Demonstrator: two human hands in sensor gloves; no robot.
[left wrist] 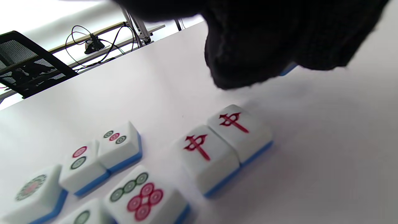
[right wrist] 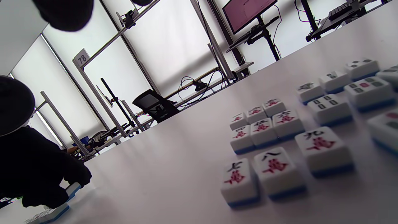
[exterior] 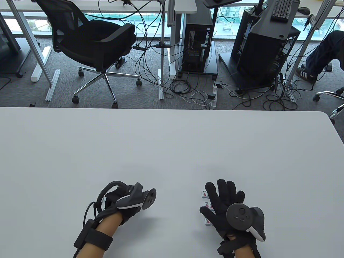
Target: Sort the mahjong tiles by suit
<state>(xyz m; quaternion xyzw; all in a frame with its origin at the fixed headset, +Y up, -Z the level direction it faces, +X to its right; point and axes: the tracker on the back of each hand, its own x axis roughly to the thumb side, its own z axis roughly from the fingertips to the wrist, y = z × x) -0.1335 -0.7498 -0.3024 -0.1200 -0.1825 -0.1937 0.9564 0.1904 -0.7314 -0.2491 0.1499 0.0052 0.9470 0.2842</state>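
Note:
White mahjong tiles with blue backs lie face up in two groups. Under my left hand (exterior: 126, 203) are two red-dragon tiles (left wrist: 222, 144) and several circle tiles (left wrist: 119, 146). Its curled fingers (left wrist: 245, 53) pinch a tile whose blue edge (left wrist: 287, 70) just shows; the right wrist view shows that held tile (right wrist: 73, 188) too. My right hand (exterior: 223, 200) lies flat with its fingers spread over the other group, and a few tiles (exterior: 203, 193) peek out at its left. There character tiles (right wrist: 262, 132) sit in rows, with bamboo tiles (right wrist: 329, 109) beyond them.
The white table (exterior: 166, 145) stretches wide beyond both hands, its far edge near the top third. An office chair (exterior: 94, 45), computer towers and cables stand on the floor behind it.

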